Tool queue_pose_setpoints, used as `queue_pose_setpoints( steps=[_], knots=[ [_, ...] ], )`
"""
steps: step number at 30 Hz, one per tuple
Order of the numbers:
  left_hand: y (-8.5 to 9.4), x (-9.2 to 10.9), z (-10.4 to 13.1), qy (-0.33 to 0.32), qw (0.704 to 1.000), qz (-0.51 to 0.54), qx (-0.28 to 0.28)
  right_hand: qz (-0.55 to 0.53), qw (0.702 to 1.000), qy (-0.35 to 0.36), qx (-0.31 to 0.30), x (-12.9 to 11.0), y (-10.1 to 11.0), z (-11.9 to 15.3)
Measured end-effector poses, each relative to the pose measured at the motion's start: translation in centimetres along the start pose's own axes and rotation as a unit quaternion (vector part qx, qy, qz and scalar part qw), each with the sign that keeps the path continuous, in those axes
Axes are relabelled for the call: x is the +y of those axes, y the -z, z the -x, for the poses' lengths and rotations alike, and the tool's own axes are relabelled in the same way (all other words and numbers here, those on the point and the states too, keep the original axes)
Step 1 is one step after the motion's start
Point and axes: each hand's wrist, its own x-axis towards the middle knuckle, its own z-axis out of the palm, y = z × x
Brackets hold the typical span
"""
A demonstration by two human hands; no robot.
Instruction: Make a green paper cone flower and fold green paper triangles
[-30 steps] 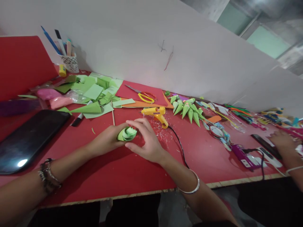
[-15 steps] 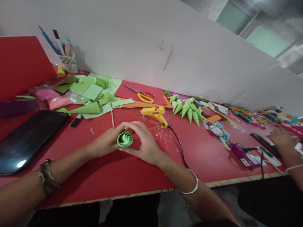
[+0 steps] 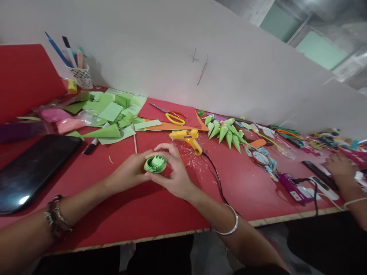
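Note:
A coiled roll of green paper (image 3: pixel 155 164) sits between my two hands above the red table (image 3: pixel 137 214), its layered end facing up toward me. My left hand (image 3: pixel 133 168) grips its left side. Curved round the right side, my right hand (image 3: pixel 176 172) has its thumb at the near edge and its fingers over the far edge. The fingertips of both hands come close together there. Just beyond my right hand lies a yellow glue gun (image 3: pixel 186 136) with a black cord. A thin wooden stick (image 3: pixel 135 141) lies behind my left hand.
Green paper pieces (image 3: pixel 111 110), scissors (image 3: pixel 175 117) and green paper cones (image 3: pixel 226 131) line the back. A black phone-like slab (image 3: pixel 37 168) and a marker (image 3: pixel 93 144) lie left. Rightward are a purple power strip (image 3: pixel 292 187) and another person's hand (image 3: pixel 341 168).
The green roll has tilted and shifted slightly right, so its coiled end looks wider and flatter. My right fingers have moved a little around it.

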Motion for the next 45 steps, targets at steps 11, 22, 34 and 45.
queue_pose_setpoints(
  steps=[11,22,34,45],
  knots=[
    [0.4,-0.1,-0.4,-0.044,0.998,-0.043,0.021,-0.001,0.999,0.039,-0.037,0.3,0.9,-0.3],
    [0.3,0.1,-0.1,-0.046,0.999,-0.025,0.013,0.049,0.998,0.037,-0.03,1.0,0.7,-0.3],
    [2.2,-0.7,0.5,-0.045,0.976,-0.022,0.214,0.072,0.992,-0.08,-0.071,1.3,0.9,-0.3],
    [2.2,-0.1,0.1,-0.042,0.959,-0.182,0.212,0.102,0.987,-0.078,-0.097,1.8,0.6,-0.3]
  ],
)
